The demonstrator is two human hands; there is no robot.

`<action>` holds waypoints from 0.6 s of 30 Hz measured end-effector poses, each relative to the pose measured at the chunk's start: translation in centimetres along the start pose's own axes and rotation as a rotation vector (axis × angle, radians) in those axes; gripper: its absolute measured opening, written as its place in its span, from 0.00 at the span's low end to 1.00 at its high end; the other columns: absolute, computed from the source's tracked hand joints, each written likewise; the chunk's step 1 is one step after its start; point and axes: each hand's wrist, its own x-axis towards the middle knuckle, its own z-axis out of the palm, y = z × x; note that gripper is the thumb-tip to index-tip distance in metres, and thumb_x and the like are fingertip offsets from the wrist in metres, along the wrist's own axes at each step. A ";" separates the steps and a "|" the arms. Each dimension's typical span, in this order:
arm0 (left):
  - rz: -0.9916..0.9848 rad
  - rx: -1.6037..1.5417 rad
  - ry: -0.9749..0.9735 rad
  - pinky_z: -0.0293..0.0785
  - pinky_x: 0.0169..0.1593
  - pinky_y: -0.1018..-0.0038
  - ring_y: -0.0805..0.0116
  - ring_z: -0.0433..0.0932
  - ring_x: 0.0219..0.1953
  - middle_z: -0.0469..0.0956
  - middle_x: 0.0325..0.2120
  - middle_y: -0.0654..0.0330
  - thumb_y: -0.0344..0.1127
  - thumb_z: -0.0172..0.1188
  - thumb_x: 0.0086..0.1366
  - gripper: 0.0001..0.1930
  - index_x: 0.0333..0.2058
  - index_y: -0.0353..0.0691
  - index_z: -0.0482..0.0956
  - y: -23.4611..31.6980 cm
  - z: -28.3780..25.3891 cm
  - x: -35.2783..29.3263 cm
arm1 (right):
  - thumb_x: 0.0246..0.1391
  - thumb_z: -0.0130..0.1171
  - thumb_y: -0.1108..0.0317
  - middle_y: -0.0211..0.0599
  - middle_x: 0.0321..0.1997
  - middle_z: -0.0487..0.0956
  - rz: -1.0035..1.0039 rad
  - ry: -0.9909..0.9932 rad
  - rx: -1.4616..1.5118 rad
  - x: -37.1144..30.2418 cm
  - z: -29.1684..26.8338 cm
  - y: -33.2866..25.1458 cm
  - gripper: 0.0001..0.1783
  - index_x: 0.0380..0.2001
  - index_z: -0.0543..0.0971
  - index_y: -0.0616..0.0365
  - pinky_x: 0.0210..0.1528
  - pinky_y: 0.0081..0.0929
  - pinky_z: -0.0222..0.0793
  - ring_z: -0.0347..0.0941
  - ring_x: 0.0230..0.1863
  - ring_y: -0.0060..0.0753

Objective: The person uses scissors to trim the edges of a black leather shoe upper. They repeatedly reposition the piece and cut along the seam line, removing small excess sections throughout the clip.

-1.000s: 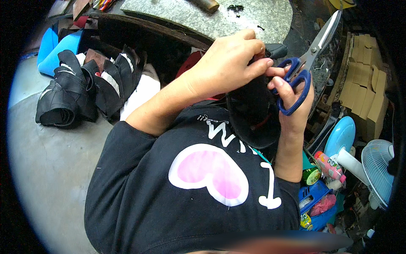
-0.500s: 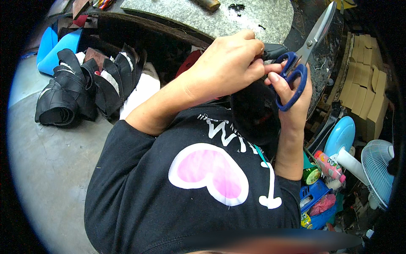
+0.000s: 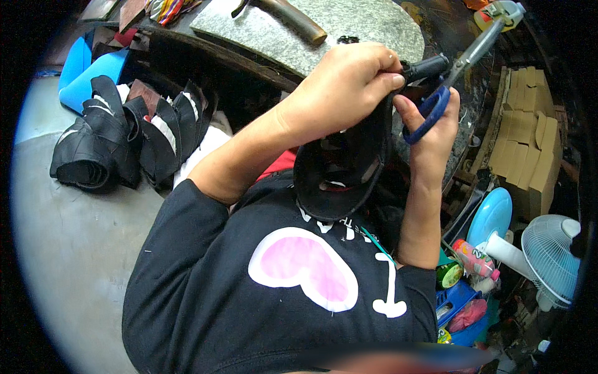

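A black shoe-like piece [image 3: 339, 202] hangs below my left hand [image 3: 358, 90], its hollow curved end toward my shirt. My left thumb and fingers pinch its upper edge. Past my fingertips juts a dark rounded part [image 3: 428, 67]; whether it belongs to the same piece I cannot tell. To the right, my right hand [image 3: 439, 124] grips blue-handled scissors [image 3: 430, 115], thumb raised beside the handle loops. Their metal blades point up and away to the right, apart from the black piece.
A stone slab [image 3: 374, 25] bearing a hammer-like tool [image 3: 293, 22] lies ahead. Bundled black pieces [image 3: 93, 149] and blue sheets [image 3: 93, 75] are at left. At right stand cardboard boxes [image 3: 523, 137], a fan [image 3: 551, 255], a blue basket [image 3: 458, 299] and a pink bottle [image 3: 473, 258].
The black piece has swung lower and left, and its hollow end now shows. My left hand has turned slightly; the scissors have tilted farther right. The view has shifted, showing more of the hammer-like tool.
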 end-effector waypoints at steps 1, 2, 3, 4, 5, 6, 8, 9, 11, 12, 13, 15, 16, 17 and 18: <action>-0.014 -0.007 -0.003 0.69 0.29 0.76 0.74 0.73 0.24 0.74 0.21 0.57 0.32 0.58 0.61 0.08 0.34 0.32 0.76 -0.4 0.3 0.3 | 0.39 0.75 0.68 0.29 0.34 0.75 0.003 0.009 0.003 0.4 -0.1 0.5 0.30 0.41 0.66 0.60 0.38 0.17 0.70 0.72 0.34 0.19; -0.046 0.000 -0.016 0.70 0.30 0.75 0.72 0.75 0.24 0.75 0.22 0.56 0.32 0.58 0.61 0.08 0.34 0.32 0.77 -0.7 0.4 0.5 | 0.39 0.75 0.68 0.29 0.34 0.75 0.001 0.019 0.006 0.8 -0.2 0.9 0.30 0.42 0.66 0.60 0.38 0.17 0.70 0.72 0.34 0.19; -0.026 0.028 -0.014 0.70 0.30 0.75 0.71 0.75 0.24 0.75 0.22 0.56 0.32 0.58 0.61 0.08 0.34 0.32 0.77 -1.0 0.6 0.7 | 0.39 0.75 0.68 0.30 0.34 0.75 0.004 0.032 0.004 1.1 -0.4 1.2 0.31 0.42 0.66 0.60 0.38 0.17 0.70 0.72 0.34 0.19; -0.005 0.057 -0.010 0.71 0.30 0.74 0.70 0.75 0.24 0.75 0.22 0.55 0.32 0.58 0.61 0.08 0.34 0.32 0.77 -1.2 0.8 0.9 | 0.40 0.74 0.70 0.31 0.33 0.76 0.045 0.033 0.035 1.3 -0.6 1.4 0.29 0.42 0.67 0.60 0.38 0.17 0.70 0.73 0.34 0.20; 0.027 0.097 0.004 0.71 0.30 0.74 0.69 0.76 0.24 0.76 0.22 0.55 0.32 0.58 0.61 0.08 0.34 0.32 0.77 -1.4 0.9 1.1 | 0.41 0.73 0.70 0.31 0.33 0.76 0.057 0.036 0.016 1.4 -0.9 1.5 0.28 0.41 0.67 0.60 0.37 0.18 0.70 0.73 0.34 0.20; 0.003 0.047 -0.007 0.71 0.30 0.72 0.67 0.77 0.24 0.76 0.22 0.52 0.32 0.59 0.60 0.08 0.34 0.33 0.77 -1.5 1.2 1.4 | 0.42 0.73 0.71 0.31 0.33 0.77 0.078 0.043 -0.007 1.5 -0.9 1.6 0.27 0.41 0.67 0.60 0.37 0.18 0.71 0.73 0.33 0.20; -0.009 0.067 -0.057 0.71 0.30 0.72 0.67 0.77 0.23 0.76 0.21 0.52 0.33 0.58 0.61 0.08 0.34 0.33 0.77 -1.8 1.6 1.9 | 0.43 0.70 0.73 0.32 0.31 0.78 0.063 0.092 -0.110 1.6 -0.9 1.6 0.23 0.40 0.68 0.61 0.35 0.19 0.71 0.73 0.31 0.20; -0.011 0.085 -0.079 0.71 0.30 0.72 0.67 0.77 0.23 0.76 0.21 0.52 0.33 0.58 0.61 0.08 0.34 0.32 0.77 -2.0 1.8 2.1 | 0.43 0.70 0.73 0.32 0.31 0.78 0.025 0.084 -0.120 1.6 -0.9 1.6 0.23 0.40 0.68 0.61 0.35 0.20 0.71 0.74 0.31 0.20; -0.067 0.041 -0.117 0.71 0.29 0.72 0.70 0.76 0.23 0.75 0.19 0.54 0.34 0.58 0.61 0.09 0.33 0.32 0.77 -2.4 2.2 2.6 | 0.43 0.70 0.73 0.33 0.31 0.78 -0.016 0.075 -0.171 1.5 -0.9 1.7 0.24 0.40 0.68 0.61 0.35 0.20 0.72 0.74 0.31 0.21; -0.087 0.010 -0.121 0.71 0.29 0.72 0.71 0.76 0.23 0.75 0.19 0.55 0.34 0.58 0.61 0.09 0.33 0.32 0.77 -2.5 2.2 2.8 | 0.42 0.68 0.75 0.33 0.31 0.78 0.021 0.059 -0.114 1.4 -1.0 1.7 0.23 0.40 0.68 0.62 0.36 0.20 0.72 0.74 0.31 0.21; -0.132 -0.013 -0.141 0.71 0.29 0.73 0.72 0.76 0.23 0.75 0.19 0.55 0.34 0.58 0.61 0.10 0.33 0.32 0.77 -2.7 2.3 2.8 | 0.43 0.68 0.75 0.32 0.31 0.78 0.047 0.057 -0.124 1.4 -1.1 1.8 0.23 0.40 0.68 0.62 0.36 0.20 0.72 0.74 0.32 0.21; -0.119 -0.001 -0.187 0.72 0.30 0.73 0.74 0.75 0.23 0.76 0.19 0.56 0.35 0.58 0.61 0.10 0.33 0.31 0.77 -2.9 2.3 2.8 | 0.43 0.67 0.77 0.32 0.31 0.77 0.036 0.050 -0.139 1.2 -1.4 2.1 0.22 0.40 0.68 0.61 0.36 0.20 0.72 0.74 0.32 0.20; -0.137 -0.006 -0.208 0.72 0.30 0.73 0.74 0.76 0.24 0.76 0.20 0.56 0.35 0.58 0.61 0.10 0.33 0.31 0.77 -3.0 2.4 2.8 | 0.43 0.66 0.77 0.31 0.31 0.77 0.040 0.069 -0.106 1.2 -1.7 2.3 0.21 0.40 0.68 0.61 0.36 0.19 0.71 0.74 0.32 0.20; -0.134 -0.009 -0.217 0.72 0.30 0.73 0.74 0.76 0.24 0.76 0.20 0.56 0.35 0.57 0.61 0.10 0.33 0.31 0.77 -3.1 2.6 2.8 | 0.43 0.65 0.78 0.31 0.31 0.77 0.021 0.083 -0.075 1.3 -2.0 2.6 0.21 0.39 0.68 0.61 0.35 0.18 0.71 0.73 0.31 0.20; -0.188 -0.040 -0.229 0.72 0.30 0.73 0.73 0.76 0.23 0.76 0.19 0.56 0.34 0.57 0.61 0.10 0.33 0.31 0.77 -3.1 2.8 2.8 | 0.43 0.65 0.78 0.31 0.30 0.77 -0.017 0.096 -0.047 1.3 -2.3 2.8 0.20 0.39 0.68 0.60 0.35 0.18 0.71 0.73 0.31 0.20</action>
